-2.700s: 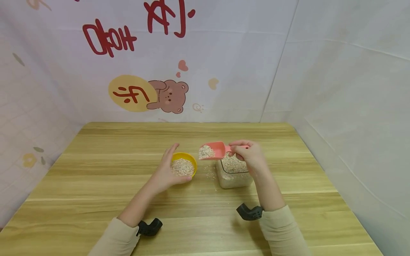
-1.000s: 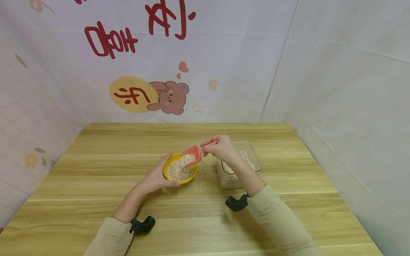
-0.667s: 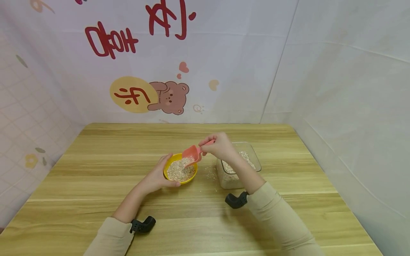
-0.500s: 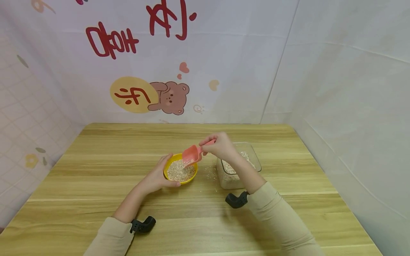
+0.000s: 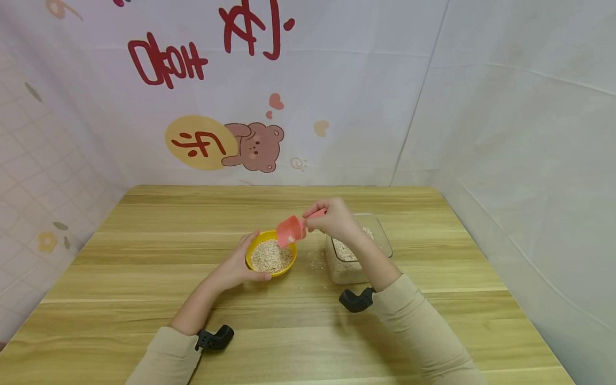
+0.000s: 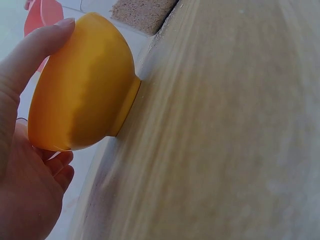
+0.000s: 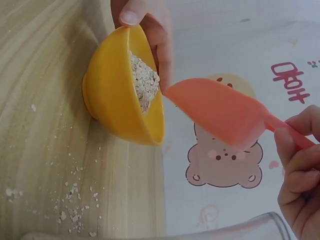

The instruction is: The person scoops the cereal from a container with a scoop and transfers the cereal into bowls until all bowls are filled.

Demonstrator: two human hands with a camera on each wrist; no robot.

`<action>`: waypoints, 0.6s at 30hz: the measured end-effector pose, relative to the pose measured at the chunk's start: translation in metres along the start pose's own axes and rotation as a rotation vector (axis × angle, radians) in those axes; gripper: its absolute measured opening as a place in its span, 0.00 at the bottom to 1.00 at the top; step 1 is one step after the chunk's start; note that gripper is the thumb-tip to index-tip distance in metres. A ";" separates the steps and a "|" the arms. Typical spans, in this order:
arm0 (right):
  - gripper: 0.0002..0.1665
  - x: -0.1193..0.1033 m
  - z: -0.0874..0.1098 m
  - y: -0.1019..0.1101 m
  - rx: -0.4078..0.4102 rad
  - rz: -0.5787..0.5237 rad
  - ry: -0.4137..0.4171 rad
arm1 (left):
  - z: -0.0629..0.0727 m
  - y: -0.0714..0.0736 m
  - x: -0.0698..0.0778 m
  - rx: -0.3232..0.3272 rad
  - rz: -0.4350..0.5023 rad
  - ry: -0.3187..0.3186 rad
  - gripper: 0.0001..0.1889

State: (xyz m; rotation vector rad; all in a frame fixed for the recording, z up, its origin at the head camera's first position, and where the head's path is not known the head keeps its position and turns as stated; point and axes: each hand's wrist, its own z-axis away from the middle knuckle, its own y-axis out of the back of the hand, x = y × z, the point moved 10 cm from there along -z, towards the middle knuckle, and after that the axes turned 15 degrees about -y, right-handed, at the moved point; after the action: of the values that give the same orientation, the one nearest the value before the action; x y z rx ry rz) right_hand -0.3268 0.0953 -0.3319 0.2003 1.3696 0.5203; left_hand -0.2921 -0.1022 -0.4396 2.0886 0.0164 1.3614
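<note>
My left hand (image 5: 234, 270) holds a yellow bowl (image 7: 111, 85) of oats (image 5: 270, 259), thumb on the near side and fingers round the far side. In the left wrist view, the bowl's foot appears to rest on the table. A pink scoop (image 5: 289, 231) is pinched by its handle in my right hand (image 5: 335, 220). The scoop is tilted, its lip just over the bowl's right rim, and only a few flakes cling inside it. Under my right forearm stands a clear square container (image 5: 345, 274) with more oats, partly hidden.
Loose flakes (image 5: 316, 261) lie on the wooden table (image 5: 298, 342) between bowl and container. A printed cloth (image 5: 346, 96) hangs behind the table's far edge, with pale cloth on both sides.
My right hand has brought the scoop left from above the container and tipped its oats into the bowl, then raised it slightly. My left hand has closed round the bowl.
</note>
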 end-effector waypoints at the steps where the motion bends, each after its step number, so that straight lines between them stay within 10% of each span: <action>1: 0.07 -0.001 0.000 0.000 0.001 0.009 0.002 | 0.000 0.000 0.000 -0.002 0.000 0.002 0.63; 18: 0.05 -0.004 0.004 -0.006 -0.004 0.080 0.051 | 0.000 0.001 0.000 -0.001 -0.003 -0.007 0.63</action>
State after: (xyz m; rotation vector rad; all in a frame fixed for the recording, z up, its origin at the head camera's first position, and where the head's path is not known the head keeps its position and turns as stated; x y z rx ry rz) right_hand -0.3224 0.0888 -0.3302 0.2413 1.4146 0.5985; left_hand -0.2925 -0.1028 -0.4388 2.0919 0.0159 1.3523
